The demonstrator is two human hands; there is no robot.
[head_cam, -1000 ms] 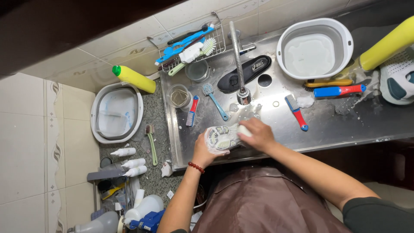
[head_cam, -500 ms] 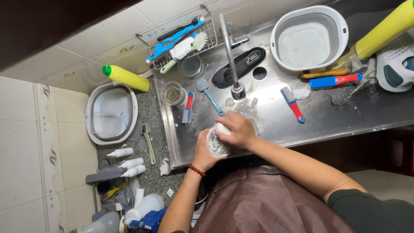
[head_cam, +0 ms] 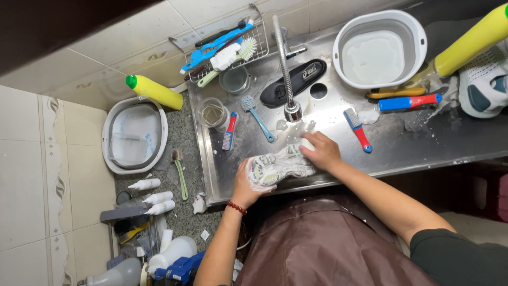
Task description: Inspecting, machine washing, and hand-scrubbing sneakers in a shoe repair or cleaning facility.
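left hand (head_cam: pixel 248 182) grips white sneaker (head_cam: pixel 279 166) at its 8 o'clock end on steel sink (head_cam: pixel 423 140) front edge, right hand (head_cam: pixel 321 151) closed on it at 2 o'clock; soapy grip could slip, dropping shoe off edge.

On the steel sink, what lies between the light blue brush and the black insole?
In the head view, only bare wet steel sink separates the light blue brush from the black insole; the tap's spout passes above the insole.

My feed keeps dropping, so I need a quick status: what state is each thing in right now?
left hand: gripping the shoe's end
right hand: pressed on the shoe
white shoe: sole up, on its side
grey basin: upright, holds cloudy water
black insole: flat in sink
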